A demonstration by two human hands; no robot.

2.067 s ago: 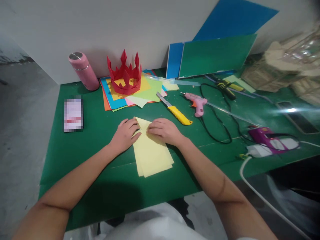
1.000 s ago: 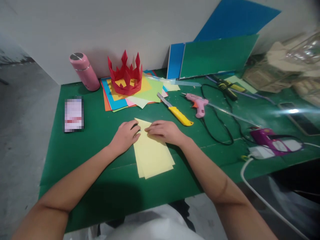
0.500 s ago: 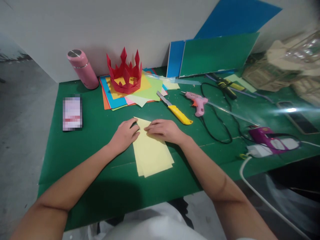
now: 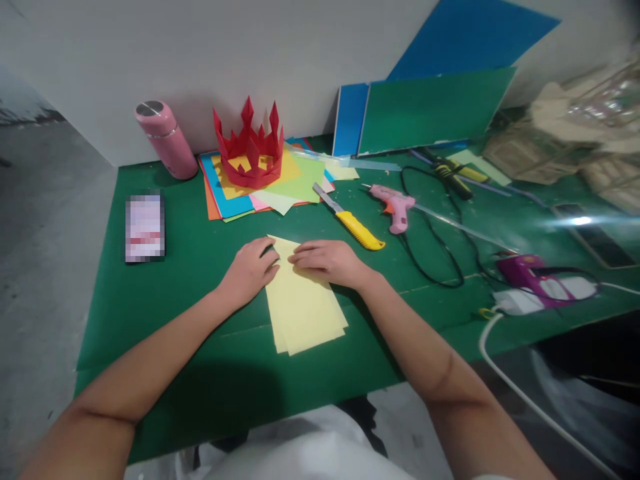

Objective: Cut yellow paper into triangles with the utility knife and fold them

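Note:
Pale yellow paper [image 4: 311,310], folded or layered with its lower edges slightly offset, lies at a slant on the green tabletop. Over its upper left edge rests my left hand [image 4: 250,267], fingers bent and apart, fingertips touching the sheet. My right hand [image 4: 330,260] lies across the upper right part, fingers stretched out nearly flat and pointing left. A short gap separates the two hands, and bare paper shows between them. Beyond the right hand is a yellow-handled utility knife [image 4: 359,229] with its blade out.
A red paper crown [image 4: 254,157] stands on coloured sheets [image 4: 235,205]. To the left are a pink bottle [image 4: 167,143] and a blurred-out phone-like rectangle [image 4: 145,227]. A pink glue gun [image 4: 395,205], its black cord, a purple-and-white power strip [image 4: 530,283] and pliers [image 4: 453,177] lie right.

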